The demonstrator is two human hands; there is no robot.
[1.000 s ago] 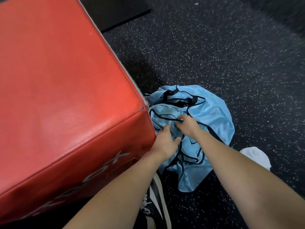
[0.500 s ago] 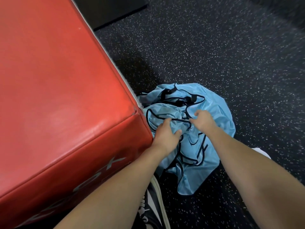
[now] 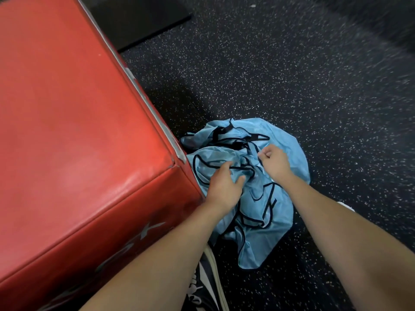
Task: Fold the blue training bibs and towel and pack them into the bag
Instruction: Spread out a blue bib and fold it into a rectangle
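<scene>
Both arms reach down: left hand (image 3: 221, 182) and right hand (image 3: 275, 162) pinch the crumpled blue bibs (image 3: 265, 212).

Location: a gym or training room. The floor (image 3: 280, 70) is dark rubber matting with white speckles, filling the right and upper parts of the frame. A large red padded vinyl box (image 3: 78, 131), bearing partly visible white lettering on its side, occupies the left half. A black mat (image 3: 143, 21) lies at the top, behind the box.
</scene>
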